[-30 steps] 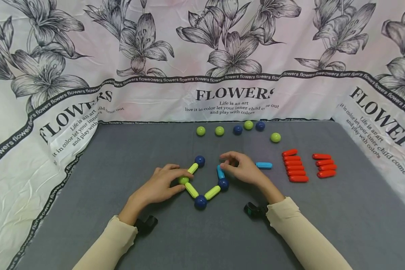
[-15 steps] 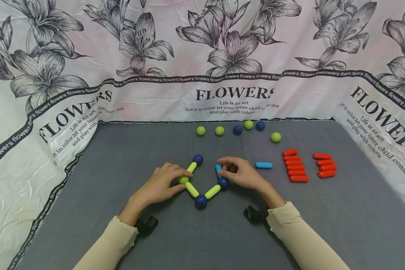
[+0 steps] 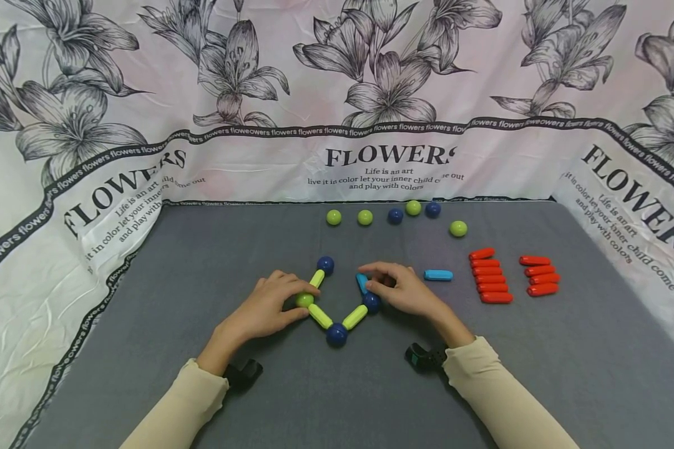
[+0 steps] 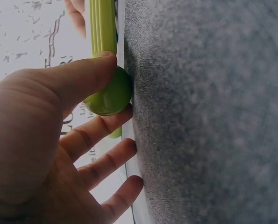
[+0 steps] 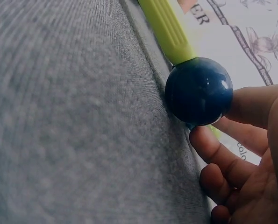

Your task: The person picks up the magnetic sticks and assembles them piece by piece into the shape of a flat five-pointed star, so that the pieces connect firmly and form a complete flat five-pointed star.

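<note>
A chain of balls and rods lies on the grey table [image 3: 292, 399] in an open V. My left hand [image 3: 266, 305] pinches its green ball [image 4: 111, 95] between thumb and index finger; the other fingers are spread. From that ball a yellow-green rod [image 3: 317, 279] leads to a dark blue ball [image 3: 326, 265], and another rod [image 3: 320, 316] to the bottom blue ball [image 3: 337, 335]. A third yellow-green rod [image 3: 355, 317] joins the right-hand blue ball [image 5: 199, 92]. My right hand [image 3: 401, 288] pinches the light blue rod [image 3: 362, 282] on that ball, partly hiding it.
A loose light blue rod [image 3: 439, 275] lies right of my right hand. Farther right are two stacks of red rods [image 3: 490, 280], [image 3: 542, 277]. Several loose green balls [image 3: 334, 217] and dark blue balls [image 3: 395, 216] lie along the back edge, before a flower-print cloth [image 3: 387, 162].
My right hand has come down onto the light blue rod, which now leans more to the left. The chain's upper blue ball has shifted slightly left. My left hand stays in place.
</note>
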`<state>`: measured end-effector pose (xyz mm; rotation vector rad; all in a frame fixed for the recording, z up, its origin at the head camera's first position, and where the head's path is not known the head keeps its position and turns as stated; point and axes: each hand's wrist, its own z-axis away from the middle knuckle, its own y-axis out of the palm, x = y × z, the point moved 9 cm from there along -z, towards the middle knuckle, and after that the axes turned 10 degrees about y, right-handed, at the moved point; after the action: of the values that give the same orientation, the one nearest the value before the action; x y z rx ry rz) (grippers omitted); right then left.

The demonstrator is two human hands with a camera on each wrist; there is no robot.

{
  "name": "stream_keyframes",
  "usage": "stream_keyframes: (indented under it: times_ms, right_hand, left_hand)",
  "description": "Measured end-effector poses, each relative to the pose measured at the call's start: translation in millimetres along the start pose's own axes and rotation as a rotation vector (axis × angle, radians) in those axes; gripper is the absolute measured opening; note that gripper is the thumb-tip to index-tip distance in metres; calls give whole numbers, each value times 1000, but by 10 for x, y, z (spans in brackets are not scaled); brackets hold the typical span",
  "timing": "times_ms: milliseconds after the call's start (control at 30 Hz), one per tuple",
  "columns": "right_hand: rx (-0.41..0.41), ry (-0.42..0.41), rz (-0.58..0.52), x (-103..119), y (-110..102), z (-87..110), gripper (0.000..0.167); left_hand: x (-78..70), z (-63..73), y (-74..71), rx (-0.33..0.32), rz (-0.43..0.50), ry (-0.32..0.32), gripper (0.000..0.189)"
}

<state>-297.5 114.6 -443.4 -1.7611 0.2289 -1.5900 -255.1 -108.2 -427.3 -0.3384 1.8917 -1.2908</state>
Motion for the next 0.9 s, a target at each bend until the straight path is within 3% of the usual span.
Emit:
stream_keyframes:
  times_ms: [533,633,800,900]
  right_hand:
    - [-10,38,-93,-26,-99,-7,30]
    - [-79,22,-59,-23,-245,17,26]
    - [-278,5,110,-74,-626,87,19]
    - [-325,20,179,-143,-799,123,20]
  left_hand:
    - [-16,20,-36,4,8,7,36]
    - [-14,18,-28,8,11,8,35]
    - [-22,12,-24,8,5,16,35]
    - [-32,10,-32,8,9,16,35]
